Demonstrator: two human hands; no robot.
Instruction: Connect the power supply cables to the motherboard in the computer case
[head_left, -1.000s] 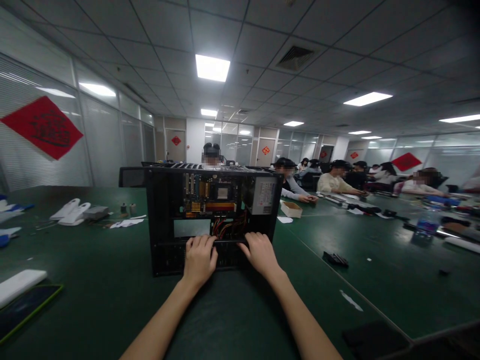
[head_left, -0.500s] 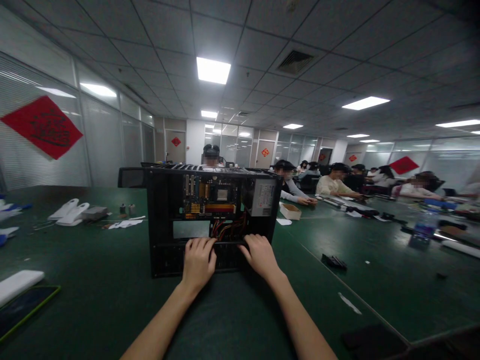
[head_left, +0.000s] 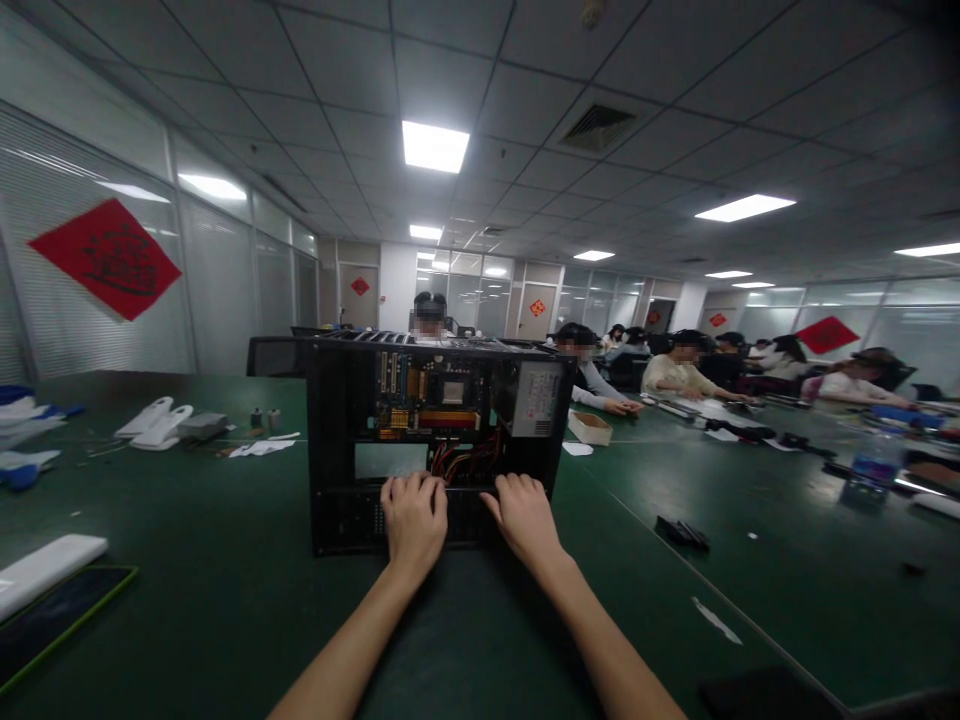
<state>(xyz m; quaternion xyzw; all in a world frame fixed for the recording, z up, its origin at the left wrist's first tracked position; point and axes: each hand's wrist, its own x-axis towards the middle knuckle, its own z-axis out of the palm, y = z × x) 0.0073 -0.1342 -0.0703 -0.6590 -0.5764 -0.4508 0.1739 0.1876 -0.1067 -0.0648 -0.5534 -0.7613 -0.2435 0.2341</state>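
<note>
An open computer case (head_left: 439, 440) stood on a green table (head_left: 187, 600), its bared side facing the camera, with a person's two hands pressed to its lower front edge. The left hand (head_left: 415, 515) lay flat over the bottom rail, fingers (head_left: 409, 487) curled up over the lip toward the inside, holding the edge rather than any loose part. The right hand (head_left: 525, 513) rested just beside it on the same rail, fingers bent over the lip below a bundle of red and orange cables (head_left: 469, 458). The case rose directly above and behind both hands. Inside it, a motherboard (head_left: 424, 393) sat upright against the back wall, with a grey power supply (head_left: 536, 397) to its right. A phone (head_left: 56, 620) lay at the table's near left corner, and other people sat working farther along the table to the right.
</note>
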